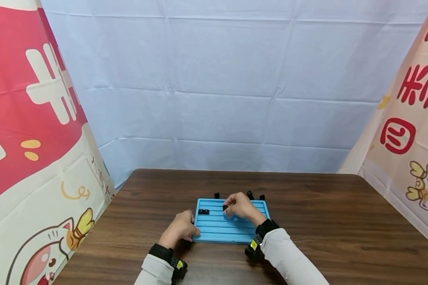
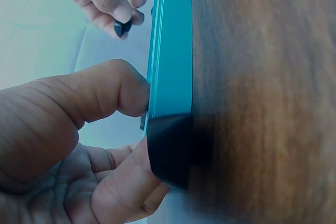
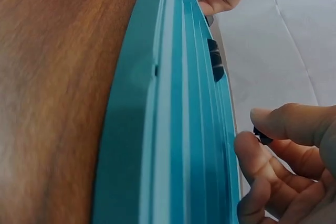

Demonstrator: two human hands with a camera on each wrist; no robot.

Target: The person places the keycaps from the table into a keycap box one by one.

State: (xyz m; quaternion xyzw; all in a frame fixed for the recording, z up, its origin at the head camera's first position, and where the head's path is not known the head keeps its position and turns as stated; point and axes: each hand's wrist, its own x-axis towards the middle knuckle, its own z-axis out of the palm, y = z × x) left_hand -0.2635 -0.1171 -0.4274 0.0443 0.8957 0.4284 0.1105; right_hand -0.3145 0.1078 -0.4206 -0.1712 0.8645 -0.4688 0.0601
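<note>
A light blue tray (image 1: 221,238) with raised parallel ridges lies on the table. My left hand (image 1: 183,225) grips its left edge, the thumb near the front left corner. In the left wrist view, a dark angular piece (image 2: 169,150) sits against the tray's side beside the fingers. Over the tray's far half, my right hand (image 1: 241,206) pinches a small black block (image 3: 261,136) between thumb and fingertips. Two similar black blocks (image 1: 203,212) stand side by side in a groove at the tray's left.
Behind the tray's far edge are several small black pieces, one (image 1: 216,195) toward the left and another (image 1: 262,197) toward the right. The brown wooden table (image 1: 324,221) ends at a pale blue cloth backdrop (image 1: 217,118). Printed cloths hang at both sides.
</note>
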